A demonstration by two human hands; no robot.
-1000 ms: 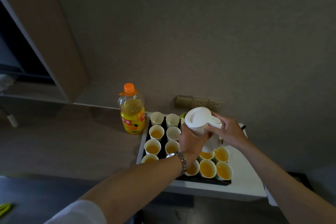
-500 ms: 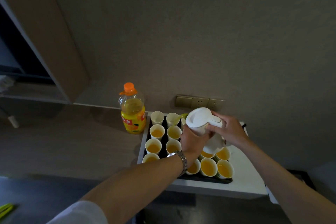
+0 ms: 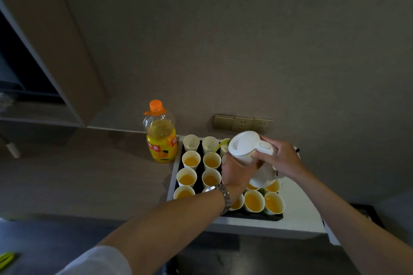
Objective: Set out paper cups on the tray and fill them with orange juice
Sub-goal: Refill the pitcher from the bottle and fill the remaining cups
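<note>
Both hands hold the white jug (image 3: 244, 147) tipped over the far cups: the right hand (image 3: 278, 158) grips its handle, and the left hand (image 3: 237, 174) wraps its side to steady it. Juice runs into a far cup (image 3: 210, 144) on the black tray (image 3: 252, 215), and the near cups are full.

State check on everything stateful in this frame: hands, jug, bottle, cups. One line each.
left hand: grips the jug body from below
right hand: grips the jug handle
white jug: lid on, tilted, pouring a juice stream into a back-row cup
juice bottle: upright, capped, partly full
back-left cups: two look empty
other visible cups: hold juice
black tray: loaded with cups
</note>
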